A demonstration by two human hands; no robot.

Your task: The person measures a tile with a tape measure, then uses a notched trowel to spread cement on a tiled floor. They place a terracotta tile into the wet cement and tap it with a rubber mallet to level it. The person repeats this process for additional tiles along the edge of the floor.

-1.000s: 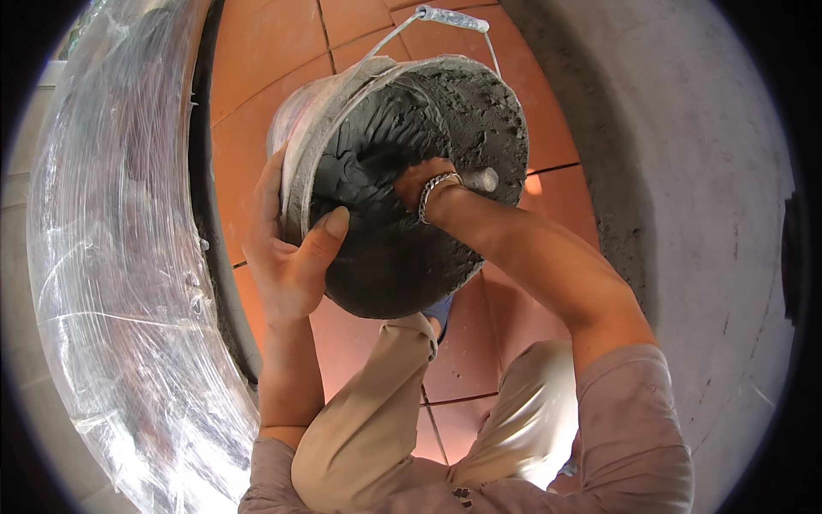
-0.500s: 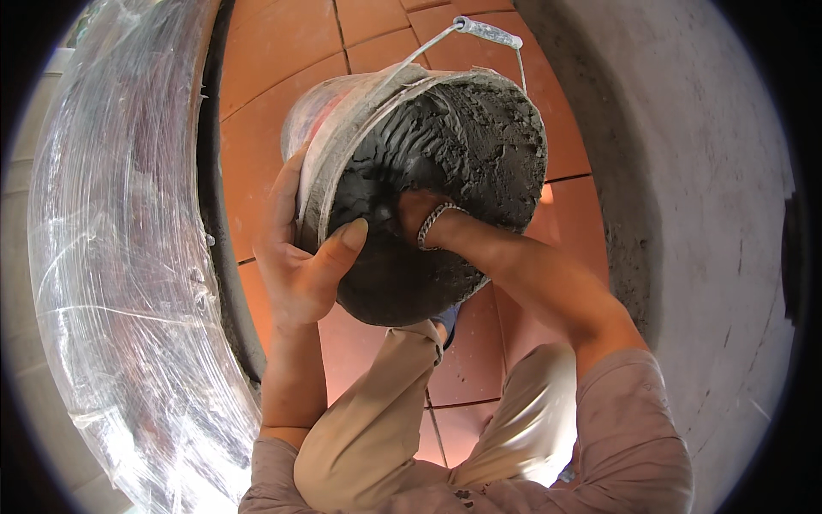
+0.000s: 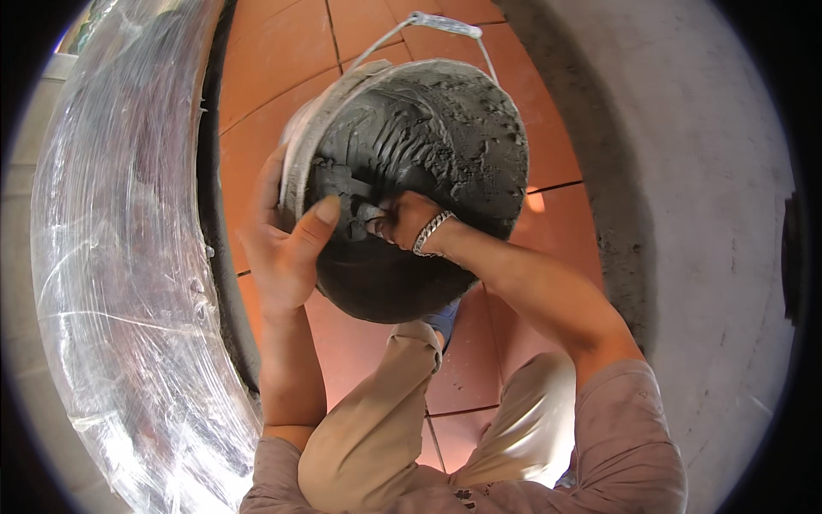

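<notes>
A tilted bucket (image 3: 295, 163) faces me with its mouth open, and wet dark grey mortar (image 3: 462, 128) coats the inside. My left hand (image 3: 287, 244) grips its left side, fingers behind the wall and thumb over the rim. Inside the mouth, my right hand (image 3: 409, 221) is closed, a chain bracelet (image 3: 434, 231) on its wrist. At its fingers is a grey, mortar-covered mass (image 3: 342, 184) with a fairly straight edge. Whether that is a tool or only a lump of mortar I cannot tell. The right fingertips are partly hidden by mortar.
The bucket's wire handle with a pale grip (image 3: 445, 24) stands up at the far side. Orange floor tiles (image 3: 282, 51) lie beneath. Clear plastic wrap (image 3: 128, 257) covers a long bulky thing on the left. A grey concrete surface (image 3: 719, 240) runs along the right. My bent knees are below the bucket.
The bucket has shifted slightly left in view and its mouth faces me more. My right hand has come partly out of the mortar, and a loosened grey mass now shows beside its fingers.
</notes>
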